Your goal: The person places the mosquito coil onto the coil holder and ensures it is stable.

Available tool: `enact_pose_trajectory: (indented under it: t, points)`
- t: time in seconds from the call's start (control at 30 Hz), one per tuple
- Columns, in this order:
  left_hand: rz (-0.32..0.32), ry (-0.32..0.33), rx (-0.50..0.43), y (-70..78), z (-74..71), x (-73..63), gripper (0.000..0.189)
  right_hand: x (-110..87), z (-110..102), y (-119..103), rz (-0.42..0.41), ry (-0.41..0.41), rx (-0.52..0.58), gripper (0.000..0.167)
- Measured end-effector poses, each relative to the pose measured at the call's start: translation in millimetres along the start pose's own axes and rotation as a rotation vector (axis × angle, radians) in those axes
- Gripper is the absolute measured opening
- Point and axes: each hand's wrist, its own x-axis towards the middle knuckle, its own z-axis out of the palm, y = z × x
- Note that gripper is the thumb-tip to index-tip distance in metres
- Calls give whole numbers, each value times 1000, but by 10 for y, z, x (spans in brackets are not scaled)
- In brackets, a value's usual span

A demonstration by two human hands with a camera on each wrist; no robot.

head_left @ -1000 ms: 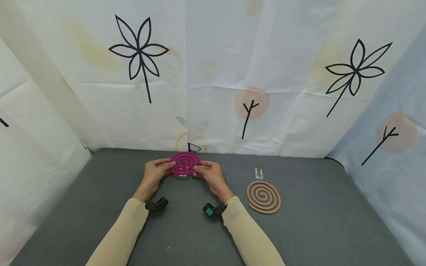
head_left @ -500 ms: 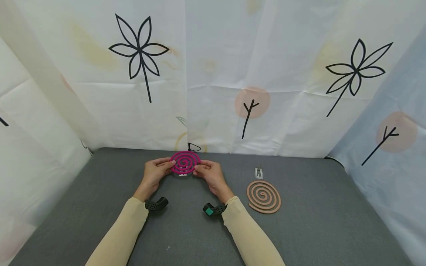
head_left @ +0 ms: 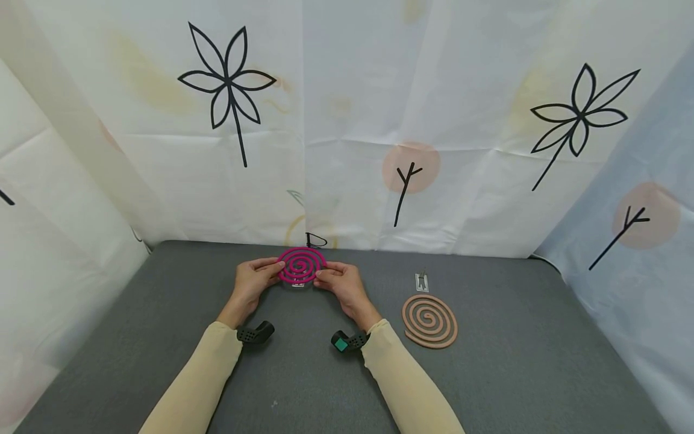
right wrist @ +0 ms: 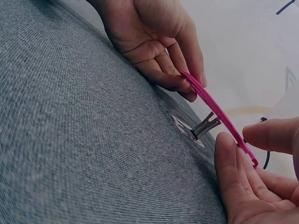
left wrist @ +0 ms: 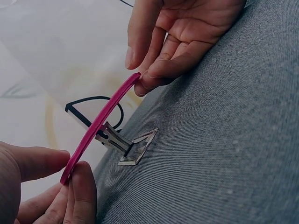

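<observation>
Two bare hands share one flat, round, bright-pink spiral coil [head_left: 300,266]: the left hand [head_left: 253,283] pinches its left rim between thumb and fingers, and the right hand [head_left: 344,288] pinches the opposite rim the same way. The hands are apart, with the coil bridging them above the far part of a table covered in grey ribbed cloth [head_left: 515,343]. Being round, the coil has no long axis of its own; its held diameter runs from hand to hand, and both wrist views show it nearly edge-on.

The relation that seems to matter most is vertical. A small silver metal stand [left wrist: 122,145] sits on the cloth under the coil, between the hands, its split upright prong [right wrist: 205,126] rising towards the underside. Tip and coil are very close; whether they touch cannot be told. Neither hand is clearly nearer the stand.

Well to the right lies a tan-brown spiral coil [head_left: 429,316], flat on the cloth, with a second silver metal stand [head_left: 422,283] just beyond it. The right hand is the nearer to both.
</observation>
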Motion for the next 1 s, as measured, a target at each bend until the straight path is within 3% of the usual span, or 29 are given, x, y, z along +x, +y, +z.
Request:
enact_pose_trajectory:
  t: [1.0]
  points:
    - [-1,-15,46,11,6,0,39,-9,34,-35,21,16,-28,48]
